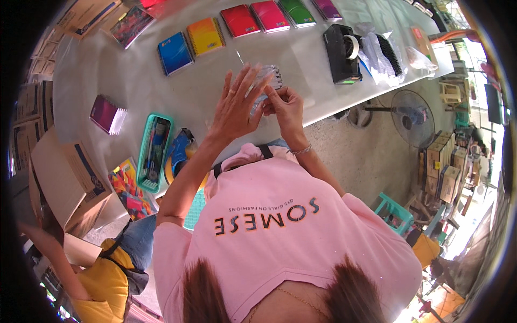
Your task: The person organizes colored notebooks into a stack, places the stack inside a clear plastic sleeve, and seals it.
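Observation:
My left hand (237,105) lies over a clear, shiny plastic-covered piece with spiral coils (277,75) near the table's front edge, its fingers stretched out and spread. Thumb and fingertips of my right hand (286,107) are pinched together at the near side of that piece. What the pinch holds is too small to make out. Much of the coiled piece is hidden behind my hands. Beyond them stand out a blue spiral notebook (175,53), a yellow one (205,36), a red one (239,20), a pink one (269,16) and a green one (297,12), laid in a row.
Right of my hands stands a black tape dispenser (339,54) beside crumpled clear plastic (379,56). At left are a purple notebook (105,114), a green basket (141,167) of tools and an opened cardboard box (70,172). A fan (412,118) and a person in yellow (102,282) are nearby.

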A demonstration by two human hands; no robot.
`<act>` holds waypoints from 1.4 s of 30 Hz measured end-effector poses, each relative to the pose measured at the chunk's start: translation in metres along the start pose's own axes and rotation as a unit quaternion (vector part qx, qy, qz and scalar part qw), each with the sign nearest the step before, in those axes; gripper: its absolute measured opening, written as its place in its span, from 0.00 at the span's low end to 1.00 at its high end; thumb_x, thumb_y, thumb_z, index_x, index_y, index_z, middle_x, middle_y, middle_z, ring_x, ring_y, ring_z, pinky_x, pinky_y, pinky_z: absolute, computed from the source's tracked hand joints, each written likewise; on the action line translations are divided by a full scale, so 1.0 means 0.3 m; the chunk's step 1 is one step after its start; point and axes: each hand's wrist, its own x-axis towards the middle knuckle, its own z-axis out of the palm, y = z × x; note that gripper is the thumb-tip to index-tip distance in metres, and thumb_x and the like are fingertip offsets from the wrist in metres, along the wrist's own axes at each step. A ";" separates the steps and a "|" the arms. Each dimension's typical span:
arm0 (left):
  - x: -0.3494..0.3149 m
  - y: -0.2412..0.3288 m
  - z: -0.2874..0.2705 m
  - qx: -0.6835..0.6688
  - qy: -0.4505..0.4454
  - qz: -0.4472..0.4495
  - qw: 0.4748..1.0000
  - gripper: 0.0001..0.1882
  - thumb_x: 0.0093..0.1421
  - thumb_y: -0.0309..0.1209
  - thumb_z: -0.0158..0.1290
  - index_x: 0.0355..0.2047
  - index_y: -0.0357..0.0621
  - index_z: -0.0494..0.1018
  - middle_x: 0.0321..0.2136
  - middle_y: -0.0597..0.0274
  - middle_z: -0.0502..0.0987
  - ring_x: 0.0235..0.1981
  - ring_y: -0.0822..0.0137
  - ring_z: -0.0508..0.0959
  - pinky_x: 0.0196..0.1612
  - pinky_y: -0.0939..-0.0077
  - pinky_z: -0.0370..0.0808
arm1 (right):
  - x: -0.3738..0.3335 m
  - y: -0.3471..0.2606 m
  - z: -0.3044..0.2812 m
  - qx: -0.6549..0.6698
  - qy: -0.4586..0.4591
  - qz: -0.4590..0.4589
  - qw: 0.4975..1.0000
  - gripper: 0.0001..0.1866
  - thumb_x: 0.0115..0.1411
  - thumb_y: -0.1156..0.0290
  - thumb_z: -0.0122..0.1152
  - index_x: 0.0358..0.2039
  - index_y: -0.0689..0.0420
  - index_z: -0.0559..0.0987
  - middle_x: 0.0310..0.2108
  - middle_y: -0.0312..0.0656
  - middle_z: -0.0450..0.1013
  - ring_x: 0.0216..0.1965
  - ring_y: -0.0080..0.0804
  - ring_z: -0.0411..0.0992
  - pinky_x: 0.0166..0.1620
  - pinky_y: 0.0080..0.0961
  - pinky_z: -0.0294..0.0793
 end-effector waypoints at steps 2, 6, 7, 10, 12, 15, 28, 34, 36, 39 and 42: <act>-0.007 -0.010 0.023 0.019 -0.057 -0.009 0.998 0.33 0.56 0.31 0.49 0.63 0.51 0.56 0.63 0.57 0.56 0.65 0.57 0.54 0.68 0.57 0.45 | 0.007 0.025 0.009 0.031 0.009 -0.014 0.999 0.16 0.58 0.62 0.65 0.25 0.59 0.72 0.20 0.40 0.75 0.16 0.21 0.71 0.20 0.17 0.72; -0.017 -0.015 0.038 0.030 -0.079 -0.008 0.996 0.33 0.59 0.36 0.48 0.65 0.49 0.54 0.64 0.56 0.54 0.66 0.56 0.52 0.69 0.55 0.42 | 0.018 0.071 0.003 -0.002 0.021 -0.034 0.999 0.17 0.57 0.63 0.66 0.21 0.58 0.70 0.15 0.38 0.72 0.14 0.20 0.69 0.17 0.18 0.68; -0.015 -0.017 0.043 0.023 -0.069 -0.007 0.997 0.34 0.59 0.38 0.49 0.64 0.48 0.54 0.64 0.55 0.55 0.66 0.56 0.53 0.68 0.54 0.43 | 0.025 0.079 -0.004 -0.021 0.017 -0.032 0.999 0.17 0.57 0.63 0.66 0.21 0.58 0.70 0.14 0.38 0.71 0.13 0.20 0.69 0.16 0.18 0.68; 0.005 -0.006 0.038 0.008 -0.063 -0.025 0.998 0.35 0.56 0.43 0.53 0.62 0.47 0.57 0.60 0.54 0.60 0.64 0.55 0.56 0.66 0.54 0.48 | 0.036 0.106 -0.054 -0.112 -0.019 0.003 0.994 0.17 0.58 0.62 0.65 0.21 0.57 0.70 0.13 0.36 0.70 0.12 0.21 0.67 0.16 0.18 0.66; 0.069 0.014 -0.005 0.013 -0.083 -0.065 0.994 0.36 0.53 0.45 0.57 0.60 0.48 0.61 0.57 0.54 0.65 0.62 0.56 0.60 0.63 0.55 0.51 | 0.048 0.110 -0.114 -0.216 -0.079 0.055 0.972 0.17 0.59 0.60 0.63 0.22 0.57 0.70 0.14 0.36 0.70 0.13 0.21 0.68 0.17 0.18 0.67; 0.147 0.034 0.022 -0.004 -0.109 -0.106 0.988 0.37 0.47 0.43 0.64 0.56 0.49 0.65 0.52 0.55 0.69 0.56 0.56 0.66 0.61 0.57 0.52 | -0.021 0.085 -0.146 -0.083 -0.194 0.186 0.960 0.16 0.60 0.59 0.62 0.28 0.60 0.73 0.24 0.40 0.74 0.19 0.23 0.72 0.22 0.17 0.71; -0.030 -0.073 0.111 -0.430 0.074 -0.228 0.870 0.46 0.48 0.30 0.65 0.65 0.47 0.53 0.59 0.56 0.63 0.58 0.62 0.65 0.62 0.68 0.59 | 0.195 -0.186 -0.143 0.102 -0.306 -0.083 0.943 0.38 0.44 0.86 0.56 0.59 0.54 0.63 0.54 0.40 0.65 0.55 0.32 0.63 0.57 0.27 0.65; -0.071 -0.004 0.197 -0.408 0.075 -0.259 0.872 0.48 0.46 0.30 0.66 0.65 0.49 0.52 0.58 0.52 0.63 0.63 0.55 0.59 0.65 0.61 0.53 | 0.319 0.101 -0.212 -0.126 -0.341 -0.208 0.908 0.35 0.44 0.84 0.58 0.56 0.55 0.63 0.54 0.43 0.63 0.58 0.39 0.60 0.62 0.31 0.58; -0.043 0.057 0.106 -0.262 0.161 -0.220 0.926 0.41 0.45 0.30 0.66 0.61 0.52 0.62 0.58 0.53 0.64 0.64 0.54 0.58 0.66 0.59 0.50 | 0.265 0.005 -0.181 -0.222 -0.322 -0.295 0.872 0.33 0.46 0.82 0.60 0.55 0.53 0.65 0.55 0.44 0.63 0.58 0.41 0.61 0.61 0.32 0.59; 0.034 0.098 -0.070 0.033 -0.015 -0.085 0.996 0.21 0.45 0.32 0.66 0.43 0.53 0.79 0.56 0.61 0.66 0.65 0.57 0.58 0.67 0.59 0.50 | 0.236 -0.190 -0.205 -0.278 -0.340 -0.318 0.840 0.20 0.51 0.77 0.63 0.46 0.55 0.73 0.52 0.45 0.66 0.57 0.40 0.61 0.59 0.33 0.61; 0.104 0.179 -0.164 0.041 -0.005 -0.096 0.995 0.08 0.44 0.34 0.66 0.27 0.53 0.82 0.53 0.66 0.70 0.64 0.59 0.59 0.66 0.58 0.52 | 0.232 -0.372 -0.219 -0.392 -0.314 -0.490 0.713 0.07 0.54 0.74 0.63 0.34 0.58 0.78 0.47 0.44 0.70 0.54 0.39 0.64 0.54 0.32 0.65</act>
